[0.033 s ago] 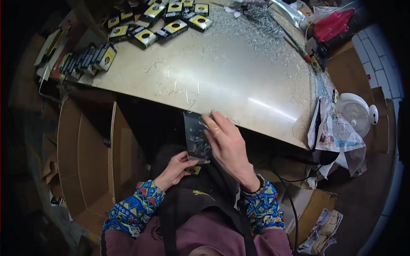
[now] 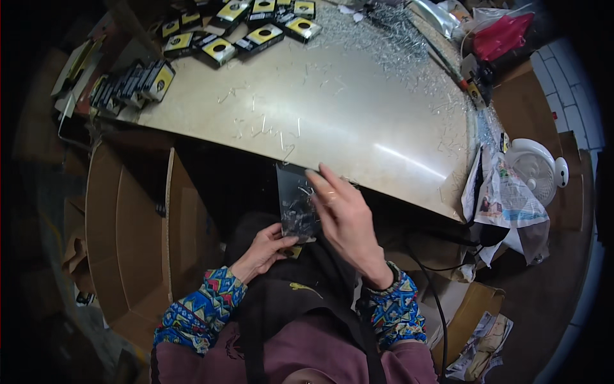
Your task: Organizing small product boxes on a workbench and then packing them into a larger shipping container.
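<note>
My left hand (image 2: 259, 253) pinches the lower end of a clear plastic bag (image 2: 293, 208), which looks dark against my lap. Small shiny pieces show in or on the bag; their kind is hard to make out. Under my left fingers a bit of yellow and black (image 2: 293, 252) shows, like a box or label. My right hand (image 2: 345, 214) is beside the bag's upper right edge, fingers stretched out and apart. Close to its fingertips is a thin silvery bit of wire (image 2: 307, 192). Bent wire hooks (image 2: 262, 125) lie scattered on the tabletop ahead.
The metal-topped table (image 2: 211, 134) ends just beyond my hands. Black and yellow boxes (image 2: 217, 50) are piled at its far left; a heap of wire hooks (image 2: 390, 48) covers the far right. Open cartons (image 2: 137, 224) stand left. A white fan (image 2: 532, 169) is at right.
My right hand has shifted very slightly right and down, its fingers a little off the bag. The silvery wire bit shows more clearly by its fingertips. My left hand keeps its pinch.
</note>
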`<state>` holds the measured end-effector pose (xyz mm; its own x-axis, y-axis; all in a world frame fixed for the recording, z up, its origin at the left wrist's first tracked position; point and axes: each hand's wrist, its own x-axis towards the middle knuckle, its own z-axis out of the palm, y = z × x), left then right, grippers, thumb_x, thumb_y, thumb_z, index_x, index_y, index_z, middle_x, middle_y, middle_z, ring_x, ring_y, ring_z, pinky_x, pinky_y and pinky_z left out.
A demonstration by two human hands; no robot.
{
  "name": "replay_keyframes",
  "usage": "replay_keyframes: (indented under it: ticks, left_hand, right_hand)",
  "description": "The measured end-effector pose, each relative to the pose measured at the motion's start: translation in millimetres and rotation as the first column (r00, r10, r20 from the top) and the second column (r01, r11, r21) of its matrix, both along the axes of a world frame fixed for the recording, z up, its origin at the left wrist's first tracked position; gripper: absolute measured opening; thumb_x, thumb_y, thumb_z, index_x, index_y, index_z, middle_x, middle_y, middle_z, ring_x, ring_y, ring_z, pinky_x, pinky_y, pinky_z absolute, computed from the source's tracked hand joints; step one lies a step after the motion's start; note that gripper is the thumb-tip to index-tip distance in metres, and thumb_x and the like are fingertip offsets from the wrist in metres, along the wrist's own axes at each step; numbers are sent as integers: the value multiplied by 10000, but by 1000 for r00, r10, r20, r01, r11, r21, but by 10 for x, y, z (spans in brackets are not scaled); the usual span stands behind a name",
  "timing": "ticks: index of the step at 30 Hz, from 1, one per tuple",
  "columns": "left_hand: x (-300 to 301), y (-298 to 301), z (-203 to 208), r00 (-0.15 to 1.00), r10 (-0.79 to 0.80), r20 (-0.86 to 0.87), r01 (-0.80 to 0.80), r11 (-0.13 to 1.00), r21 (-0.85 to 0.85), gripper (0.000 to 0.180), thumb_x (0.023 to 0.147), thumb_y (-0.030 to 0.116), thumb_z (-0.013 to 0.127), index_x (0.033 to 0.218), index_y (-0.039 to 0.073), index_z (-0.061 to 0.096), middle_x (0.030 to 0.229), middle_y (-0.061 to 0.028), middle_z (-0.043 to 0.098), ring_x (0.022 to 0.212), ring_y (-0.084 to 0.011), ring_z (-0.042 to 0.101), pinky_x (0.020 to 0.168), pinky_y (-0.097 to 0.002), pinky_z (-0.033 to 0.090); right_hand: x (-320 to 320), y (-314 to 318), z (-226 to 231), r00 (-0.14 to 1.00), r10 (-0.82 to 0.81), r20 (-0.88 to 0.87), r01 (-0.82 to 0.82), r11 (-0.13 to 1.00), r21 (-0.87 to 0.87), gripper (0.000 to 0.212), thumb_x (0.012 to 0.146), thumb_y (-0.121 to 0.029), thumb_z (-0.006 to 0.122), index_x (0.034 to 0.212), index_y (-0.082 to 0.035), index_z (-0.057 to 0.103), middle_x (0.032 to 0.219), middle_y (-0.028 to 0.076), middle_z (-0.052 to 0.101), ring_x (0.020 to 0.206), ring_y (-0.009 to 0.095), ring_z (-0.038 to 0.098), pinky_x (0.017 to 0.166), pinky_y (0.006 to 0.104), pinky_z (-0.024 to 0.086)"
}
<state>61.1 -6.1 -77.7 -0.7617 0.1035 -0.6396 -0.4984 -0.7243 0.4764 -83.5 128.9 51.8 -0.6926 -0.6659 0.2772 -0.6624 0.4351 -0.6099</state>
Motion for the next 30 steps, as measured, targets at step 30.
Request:
replay_keyframes:
  ticks: [30]
  left_hand:
    - [-28,-42,360,917,-204,-342,-293,235,-927,795,653,92,840,1341,45,445,980,-140,623,898,-301,647,811,-377,523]
  right_hand:
    - [151,265,-258,860,113,497,-60,991,-121,292,921,-84,674,1207,-23,676,1057,157,720,922,198,710,794,291,548]
